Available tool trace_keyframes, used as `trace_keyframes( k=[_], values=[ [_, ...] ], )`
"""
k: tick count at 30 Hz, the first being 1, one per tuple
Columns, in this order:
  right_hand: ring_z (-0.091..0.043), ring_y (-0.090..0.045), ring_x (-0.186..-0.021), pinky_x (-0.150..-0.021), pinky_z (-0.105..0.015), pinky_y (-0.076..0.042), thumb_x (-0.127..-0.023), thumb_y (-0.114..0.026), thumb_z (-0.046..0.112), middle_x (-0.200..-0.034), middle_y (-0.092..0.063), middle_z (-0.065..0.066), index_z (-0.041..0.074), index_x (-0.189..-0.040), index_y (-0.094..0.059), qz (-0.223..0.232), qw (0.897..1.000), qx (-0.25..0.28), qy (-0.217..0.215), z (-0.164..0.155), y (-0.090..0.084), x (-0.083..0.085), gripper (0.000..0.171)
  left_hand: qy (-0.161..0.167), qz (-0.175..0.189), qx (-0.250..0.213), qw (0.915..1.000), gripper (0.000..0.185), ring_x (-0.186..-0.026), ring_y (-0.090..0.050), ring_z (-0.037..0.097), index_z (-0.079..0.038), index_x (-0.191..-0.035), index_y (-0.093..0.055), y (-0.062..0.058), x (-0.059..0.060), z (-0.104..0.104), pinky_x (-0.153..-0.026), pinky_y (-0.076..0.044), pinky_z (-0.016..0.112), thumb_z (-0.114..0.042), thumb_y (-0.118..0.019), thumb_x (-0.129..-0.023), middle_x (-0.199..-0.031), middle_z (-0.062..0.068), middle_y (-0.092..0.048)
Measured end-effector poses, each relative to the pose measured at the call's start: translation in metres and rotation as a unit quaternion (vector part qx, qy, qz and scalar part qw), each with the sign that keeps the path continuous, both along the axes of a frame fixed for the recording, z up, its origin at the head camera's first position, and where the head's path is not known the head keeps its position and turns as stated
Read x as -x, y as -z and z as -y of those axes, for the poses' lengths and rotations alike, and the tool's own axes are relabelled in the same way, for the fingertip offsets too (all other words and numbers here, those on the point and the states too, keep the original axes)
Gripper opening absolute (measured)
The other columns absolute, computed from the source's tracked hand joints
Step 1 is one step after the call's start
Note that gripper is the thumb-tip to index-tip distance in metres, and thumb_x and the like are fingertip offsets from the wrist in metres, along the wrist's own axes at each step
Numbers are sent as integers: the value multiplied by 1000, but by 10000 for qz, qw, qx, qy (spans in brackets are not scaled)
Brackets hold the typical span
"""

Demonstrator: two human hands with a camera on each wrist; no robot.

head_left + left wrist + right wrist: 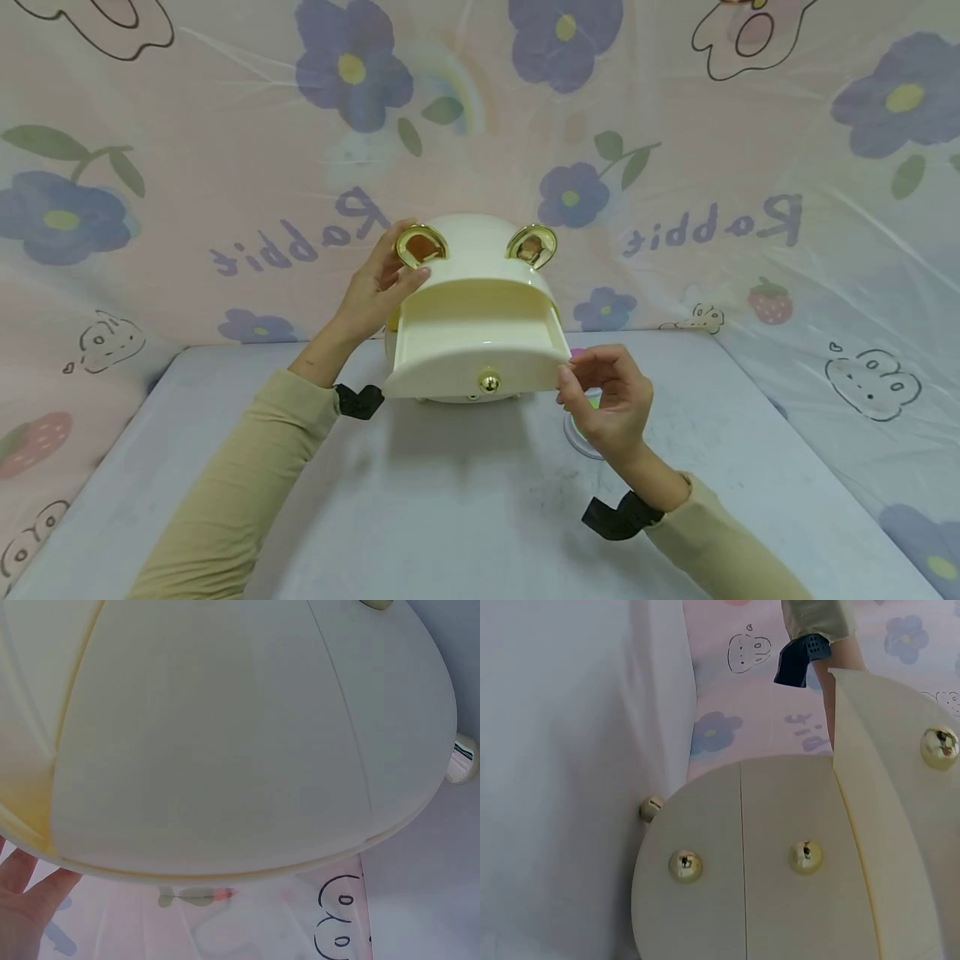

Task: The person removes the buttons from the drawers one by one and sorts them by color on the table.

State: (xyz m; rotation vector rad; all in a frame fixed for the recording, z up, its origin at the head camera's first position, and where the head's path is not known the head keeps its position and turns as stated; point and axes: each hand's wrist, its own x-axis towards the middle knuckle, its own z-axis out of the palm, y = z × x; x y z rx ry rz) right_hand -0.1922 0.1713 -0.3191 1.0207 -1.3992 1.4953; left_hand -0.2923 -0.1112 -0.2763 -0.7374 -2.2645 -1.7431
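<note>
A cream box with two gold ears stands at the back of the table, its top drawer pulled out toward me. The drawer front carries a gold knob. My left hand grips the box's top left, fingers over the left gold ear and thumb on the front. My right hand pinches the right end of the drawer front with curled fingers. In the right wrist view the box front shows two more gold knobs beside the open drawer front. The left wrist view is filled by the box's cream shell.
The grey table is walled on three sides by a pink flowered sheet. A clear round thing lies under my right hand, and something pink shows behind it. Black straps sit on both wrists.
</note>
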Motion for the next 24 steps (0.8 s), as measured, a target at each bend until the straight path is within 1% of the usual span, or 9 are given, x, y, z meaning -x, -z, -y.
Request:
trace_keyframes(
  k=[3,5,10,15,19,24],
  values=[
    [-8,-61,-50,-46,-17,-50,-81,-66,-2,-66,-66,-7,-21,-81,-49,-19,9999,-20,-147,6,1,0,25,3,-28,8,10000,65,-136,-41,29,-36,-150,-26,0,0,0,-112,-30,52,-19,-59,-96,-143,13,-47],
    [-8,-60,-49,-45,-18,-50,-81,-66,-2,-65,-65,-9,-21,-81,-49,-40,9997,-64,-218,9,2,0,26,17,-54,-16,10000,65,-136,-42,28,-37,-149,-26,1,0,1,-112,-31,51,-20,-59,-96,-143,11,-48],
    [-9,-59,-47,-44,-19,-49,-83,-68,2,-64,-64,-11,-19,-81,-49,-62,9994,-186,-276,19,8,0,29,43,-90,-71,9999,65,-136,-42,28,-34,-150,-26,2,1,1,-112,-31,51,-20,-59,-96,-143,11,-47],
    [-10,-60,-47,-44,-19,-50,-85,-68,6,-62,-62,-15,-17,-83,-50,42,9989,-369,-284,27,16,-1,30,22,-59,-72,10000,66,-136,-42,30,-31,-151,-25,2,1,1,-112,-31,52,-17,-59,-96,-143,13,-47],
    [-10,-62,-50,-45,-20,-51,-85,-71,10,-63,-63,-16,-17,-89,-51,176,9978,-517,-376,33,23,-2,33,-6,-77,-52,10000,67,-136,-42,28,-32,-151,-25,1,-1,0,-111,-31,52,-19,-60,-95,-142,12,-48],
    [-11,-66,-56,-46,-21,-52,-84,-72,8,-65,-64,-19,-18,-97,-51,348,9956,-616,-612,41,31,-4,35,20,-74,-85,9999,67,-136,-42,28,-32,-151,-25,1,0,-1,-111,-31,53,-18,-59,-95,-144,13,-46]
  ],
)
